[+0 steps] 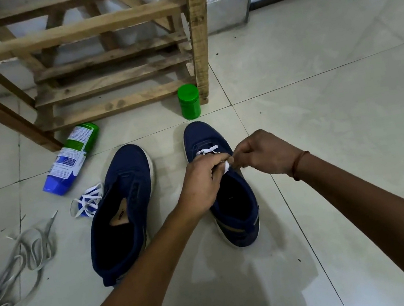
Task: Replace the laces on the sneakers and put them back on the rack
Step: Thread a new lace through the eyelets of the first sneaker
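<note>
Two navy sneakers stand on the tiled floor, toes pointing away from me. The right sneaker (233,201) has a white lace (207,150) threaded through its front eyelets. My left hand (200,180) and my right hand (262,153) meet over its tongue, both pinching the white lace between their fingertips. The left sneaker (121,206) has no lace and lies apart from my hands. A second white lace (87,200) lies bundled beside its left edge. The wooden rack (103,49) stands behind the shoes.
A pile of grey laces (11,281) lies at the far left on the floor. A blue-and-green bottle (71,158) lies on its side by the rack's leg. A green jar (189,101) stands upright in front of the rack's right post.
</note>
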